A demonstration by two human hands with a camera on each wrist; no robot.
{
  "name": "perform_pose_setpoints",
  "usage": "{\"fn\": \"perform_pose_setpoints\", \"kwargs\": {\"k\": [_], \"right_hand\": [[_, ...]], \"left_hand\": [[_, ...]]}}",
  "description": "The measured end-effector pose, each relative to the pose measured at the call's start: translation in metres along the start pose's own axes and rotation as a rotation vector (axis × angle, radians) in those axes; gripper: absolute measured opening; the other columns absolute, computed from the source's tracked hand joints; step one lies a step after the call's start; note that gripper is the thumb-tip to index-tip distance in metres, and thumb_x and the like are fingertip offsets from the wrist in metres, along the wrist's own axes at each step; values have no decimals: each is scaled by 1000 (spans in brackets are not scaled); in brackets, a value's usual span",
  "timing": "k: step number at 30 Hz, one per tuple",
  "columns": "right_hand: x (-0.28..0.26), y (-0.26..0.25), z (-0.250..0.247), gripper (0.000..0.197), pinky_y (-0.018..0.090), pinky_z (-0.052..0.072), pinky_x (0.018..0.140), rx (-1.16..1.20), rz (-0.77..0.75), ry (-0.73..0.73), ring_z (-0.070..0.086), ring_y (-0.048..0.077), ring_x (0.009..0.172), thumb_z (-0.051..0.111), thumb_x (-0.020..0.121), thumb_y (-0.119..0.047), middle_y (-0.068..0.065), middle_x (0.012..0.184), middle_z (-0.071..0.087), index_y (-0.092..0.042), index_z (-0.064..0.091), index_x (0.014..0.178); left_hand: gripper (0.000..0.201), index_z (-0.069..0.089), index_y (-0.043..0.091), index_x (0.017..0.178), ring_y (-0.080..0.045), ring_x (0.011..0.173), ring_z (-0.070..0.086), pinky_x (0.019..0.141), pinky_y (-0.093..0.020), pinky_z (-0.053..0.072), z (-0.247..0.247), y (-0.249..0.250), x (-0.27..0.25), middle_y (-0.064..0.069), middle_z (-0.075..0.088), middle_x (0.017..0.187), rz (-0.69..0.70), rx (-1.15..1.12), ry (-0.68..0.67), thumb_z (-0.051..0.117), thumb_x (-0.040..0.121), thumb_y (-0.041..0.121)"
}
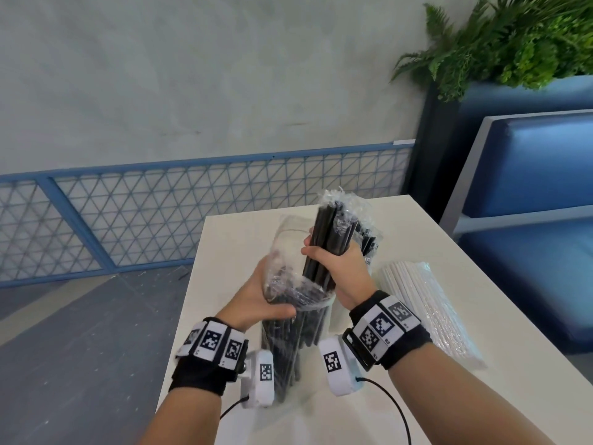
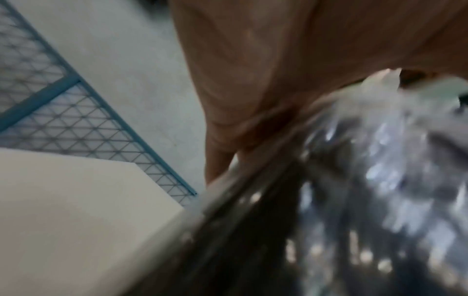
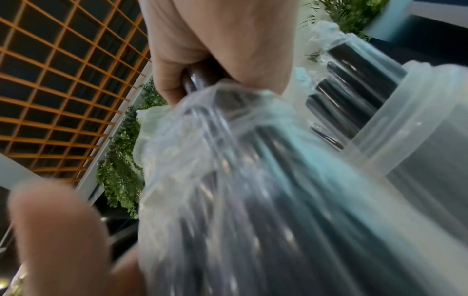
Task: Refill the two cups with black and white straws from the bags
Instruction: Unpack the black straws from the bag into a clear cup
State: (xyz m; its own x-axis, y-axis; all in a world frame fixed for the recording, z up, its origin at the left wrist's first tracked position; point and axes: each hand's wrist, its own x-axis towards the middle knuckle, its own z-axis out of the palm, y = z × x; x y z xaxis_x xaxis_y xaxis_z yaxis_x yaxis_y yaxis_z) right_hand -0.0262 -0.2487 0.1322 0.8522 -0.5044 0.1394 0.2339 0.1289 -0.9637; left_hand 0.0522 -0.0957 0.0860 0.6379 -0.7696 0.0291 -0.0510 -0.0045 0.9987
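A clear plastic bag (image 1: 288, 342) of black straws stands upright over the white table (image 1: 417, 396). My left hand (image 1: 266, 297) grips its crumpled mouth from the left. A bundle of black straws (image 1: 327, 232) rises out of the bag, and my right hand (image 1: 333, 261) grips it with the fingers curled round. In the right wrist view the same hand (image 3: 215, 50) clasps the straws above the bag (image 3: 253, 180). Beside it a translucent cup (image 3: 415, 112) holds more black straws. A flat bag of white straws (image 1: 426, 309) lies on the table to the right.
A blue mesh railing (image 1: 192, 200) runs along the grey wall beyond the table's far edge. A blue padded bench (image 1: 529, 187) stands on the right, with a green plant (image 1: 513, 36) behind it. Grey floor lies to the left of the table.
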Motion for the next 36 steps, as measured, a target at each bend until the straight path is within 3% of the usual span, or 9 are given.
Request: {"fn": "perform_pose_setpoints", "kwargs": {"k": [2,5,8,13,17,22,30,33,36], "right_hand": [[3,-4,1,27,25,51,75,12,-16,9,62,13,76,67,76,8,-2,76,66,-19,66,74],[10,-12,2,26,30,51,80,47,-33,34,62,19,81,68,74,7,0,78,67,-19,67,75],[18,-25,-3,25,31,52,76,148,-54,86,60,22,82,66,77,7,1,78,64,-18,67,75],[30,-47,-10,12,35,51,73,215,-140,183,58,22,79,68,75,-1,6,80,62,-9,63,83],[40,-62,-20,29,34,52,70,276,-188,297,58,23,77,69,75,-4,16,88,59,3,58,101],[44,-68,-26,20,28,54,70,246,-238,421,62,13,70,69,76,1,4,80,64,-6,59,91],[41,-63,-29,19,19,52,69,157,-319,515,64,3,71,71,78,-5,-4,82,66,-17,59,87],[43,-58,-32,19,16,51,64,57,-309,459,63,0,68,72,79,-9,-5,83,65,-19,59,88],[41,-34,-27,28,20,55,68,-161,-204,366,66,8,76,73,77,-14,3,92,69,-7,63,102]], "left_hand": [[87,46,27,122,-9,103,65,88,-27,52,5,-14,-3,1,66,111,-50,87,-22,86,45,17],[58,63,20,103,-11,95,69,88,-36,52,4,-26,-4,4,74,94,-39,162,148,89,50,18],[53,66,22,94,-13,89,70,83,-35,53,-4,-28,-4,6,75,88,-57,134,266,86,46,32],[43,65,22,95,-10,87,70,81,-32,53,-6,-29,-4,6,75,86,-59,183,322,88,58,18],[33,63,21,91,-20,89,68,86,-37,52,-11,-38,-8,-1,72,90,-115,112,474,81,67,7],[27,62,17,88,-20,81,65,82,-33,50,-11,-39,-4,-2,68,85,-124,35,650,79,70,8],[32,61,10,98,-27,88,64,84,-33,49,-13,-40,-1,-10,67,92,-110,66,766,79,72,12],[32,61,10,98,-27,88,64,84,-34,50,-14,-40,0,-10,67,92,-107,13,799,79,71,13],[31,60,10,97,-25,85,63,82,-31,49,-7,-34,3,-8,66,88,-70,-17,774,78,72,11]]}}
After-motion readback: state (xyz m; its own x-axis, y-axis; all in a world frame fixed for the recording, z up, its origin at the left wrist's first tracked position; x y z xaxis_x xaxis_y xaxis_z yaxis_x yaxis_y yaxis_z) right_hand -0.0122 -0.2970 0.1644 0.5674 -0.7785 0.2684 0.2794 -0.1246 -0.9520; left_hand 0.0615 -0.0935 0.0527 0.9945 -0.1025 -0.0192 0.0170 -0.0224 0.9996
